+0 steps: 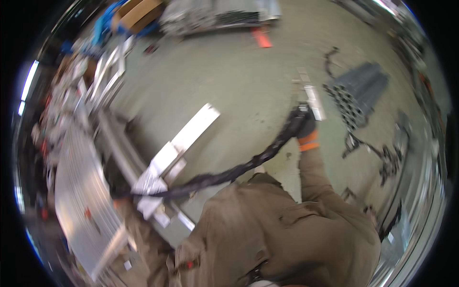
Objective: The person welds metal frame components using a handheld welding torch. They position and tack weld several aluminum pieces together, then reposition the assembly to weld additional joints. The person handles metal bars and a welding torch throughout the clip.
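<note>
A long black strip (224,176), which looks like bunched plastic film or a strap, stretches across in front of my body. My right hand (307,125), in a dark glove with an orange cuff, closes round its far right end. The other end reaches my left hand (119,195), smeared by motion; the taut strip appears gripped there. Beside the left hand, crumpled whitish wrapping (150,184) covers part of some pale metal bars (193,129). Just past the right hand is a short bright bar (314,103).
Ribbed silver profiles (79,177) lie at the left, with a grey beam (119,143) alongside. A bundle of grey tubes (361,91) and tangled black strips (385,155) lie on the floor at right. A wrapped stack (210,14) and a cardboard box (138,14) stand at the back.
</note>
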The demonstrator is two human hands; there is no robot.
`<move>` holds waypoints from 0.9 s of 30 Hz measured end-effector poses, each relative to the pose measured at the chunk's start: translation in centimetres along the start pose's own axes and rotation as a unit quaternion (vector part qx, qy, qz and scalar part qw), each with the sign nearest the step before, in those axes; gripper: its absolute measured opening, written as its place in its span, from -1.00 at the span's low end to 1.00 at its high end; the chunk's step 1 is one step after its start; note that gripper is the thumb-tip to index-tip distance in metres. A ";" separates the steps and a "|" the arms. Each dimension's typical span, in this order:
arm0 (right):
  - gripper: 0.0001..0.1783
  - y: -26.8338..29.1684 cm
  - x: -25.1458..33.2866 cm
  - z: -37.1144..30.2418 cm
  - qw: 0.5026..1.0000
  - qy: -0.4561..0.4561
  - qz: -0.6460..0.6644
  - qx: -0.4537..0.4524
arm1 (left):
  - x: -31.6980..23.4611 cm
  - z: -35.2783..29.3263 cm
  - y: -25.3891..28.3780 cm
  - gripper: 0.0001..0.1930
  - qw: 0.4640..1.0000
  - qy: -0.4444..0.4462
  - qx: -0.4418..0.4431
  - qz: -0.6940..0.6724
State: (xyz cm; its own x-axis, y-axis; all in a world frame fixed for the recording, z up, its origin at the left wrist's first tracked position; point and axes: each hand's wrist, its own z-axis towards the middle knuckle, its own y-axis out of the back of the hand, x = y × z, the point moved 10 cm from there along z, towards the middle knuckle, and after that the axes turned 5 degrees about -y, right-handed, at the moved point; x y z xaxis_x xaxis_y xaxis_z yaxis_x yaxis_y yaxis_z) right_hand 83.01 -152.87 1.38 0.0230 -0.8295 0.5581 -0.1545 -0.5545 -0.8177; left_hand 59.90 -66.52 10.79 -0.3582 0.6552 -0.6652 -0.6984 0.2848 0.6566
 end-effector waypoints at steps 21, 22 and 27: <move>-0.68 4.3 -0.6 3.5 0.976 -0.009 -0.134 -0.169 | 4.2 -1.1 -11.0 -0.77 0.689 0.334 -0.051 -0.641; -0.66 3.1 0.4 4.7 0.979 -0.008 -0.129 -0.157 | 6.2 -2.0 -12.1 -0.79 0.675 0.343 -0.071 -0.649; -0.62 -6.0 8.1 8.3 0.987 0.066 -0.145 -0.016 | 11.7 -11.7 -20.9 -0.76 0.593 0.478 -0.080 -0.643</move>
State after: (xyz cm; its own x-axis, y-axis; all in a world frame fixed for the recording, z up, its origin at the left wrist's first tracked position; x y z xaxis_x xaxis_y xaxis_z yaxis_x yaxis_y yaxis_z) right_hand 92.32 -156.82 9.58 -0.0585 -0.6192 0.7830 -0.1914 -0.7628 -0.6176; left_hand 63.03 -73.01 -14.89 0.3995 -0.7496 -0.5277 -0.7978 -0.0008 -0.6029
